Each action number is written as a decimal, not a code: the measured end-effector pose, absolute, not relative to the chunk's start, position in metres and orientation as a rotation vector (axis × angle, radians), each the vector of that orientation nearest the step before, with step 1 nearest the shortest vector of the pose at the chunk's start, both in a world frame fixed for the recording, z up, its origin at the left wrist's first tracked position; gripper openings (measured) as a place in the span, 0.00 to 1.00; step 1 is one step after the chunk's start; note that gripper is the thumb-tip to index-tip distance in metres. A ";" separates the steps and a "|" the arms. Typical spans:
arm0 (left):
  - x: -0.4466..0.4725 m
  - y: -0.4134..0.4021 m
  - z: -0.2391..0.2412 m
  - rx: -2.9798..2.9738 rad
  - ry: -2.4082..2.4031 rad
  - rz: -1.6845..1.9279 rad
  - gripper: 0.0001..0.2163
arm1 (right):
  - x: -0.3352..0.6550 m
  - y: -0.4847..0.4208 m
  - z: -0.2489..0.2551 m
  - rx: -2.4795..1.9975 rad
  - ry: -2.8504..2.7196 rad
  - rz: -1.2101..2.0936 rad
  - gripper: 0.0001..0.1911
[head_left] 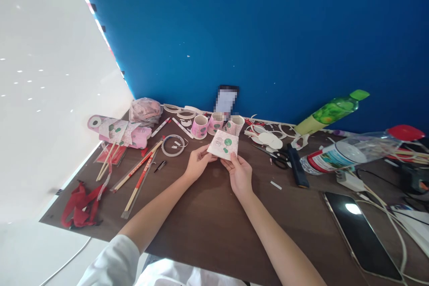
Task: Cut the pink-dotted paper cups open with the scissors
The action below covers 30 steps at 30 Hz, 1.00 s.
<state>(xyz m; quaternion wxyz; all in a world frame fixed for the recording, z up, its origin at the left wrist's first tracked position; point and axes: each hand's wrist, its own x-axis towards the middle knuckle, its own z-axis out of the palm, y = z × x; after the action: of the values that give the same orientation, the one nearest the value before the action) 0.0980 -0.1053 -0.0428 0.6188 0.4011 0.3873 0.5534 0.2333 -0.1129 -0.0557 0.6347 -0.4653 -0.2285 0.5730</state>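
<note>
Paper is the thing in hand: in the head view, a flattened piece of pink printed cup paper (223, 145) sits pinched between both hands just above the dark bench (214, 228), at about twelve o'clock from the person's wrists. The left hand (197, 162) nips its left edge with fingers closed on it; the right hand (240, 173) grips the lower right corner with thumb and fingertips, also closed on the sheet. Directly beyond, at twelve o'clock, stand three pink paper cups (216, 124) in a row, close enough that a push forward could likely tip them. At three o'clock lie black scissors (279, 157) and a dark knife-like tool (297, 166), near the right hand, so a careless sideways sweep risks a nick or knocks them along the bench. Farther at three o'clock a clear bottle with a red cap (355, 152) and a green bottle (330, 111) look slanted, though the wide lens may exaggerate this; beside them lie a phone (362, 232) and white cables (385, 208), where a spill would do harm. At nine o'clock, chopsticks (137, 174) and a tape ring (173, 145) lie loose. The thin paper itself could tear or crease crookedly if the two pinches pull unevenly.
</note>
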 end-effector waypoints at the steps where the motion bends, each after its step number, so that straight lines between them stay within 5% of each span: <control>1: 0.097 -0.105 -0.042 0.911 0.900 1.257 0.25 | 0.233 -0.113 -0.056 -1.069 -0.537 1.298 0.17; 24: 0.087 -0.097 -0.045 0.765 0.885 1.119 0.21 | 0.248 -0.113 -0.051 -0.933 -0.845 1.315 0.22; 30: 0.091 -0.100 -0.042 0.785 0.913 1.115 0.21 | 0.246 -0.110 -0.061 -0.988 -0.811 1.221 0.16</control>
<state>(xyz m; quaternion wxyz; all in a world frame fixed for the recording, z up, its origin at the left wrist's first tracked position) 0.0915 -0.0996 -0.0421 0.6820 0.3500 0.4069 0.4969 0.2456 -0.1105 -0.0606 0.6341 -0.4320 -0.3549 0.5342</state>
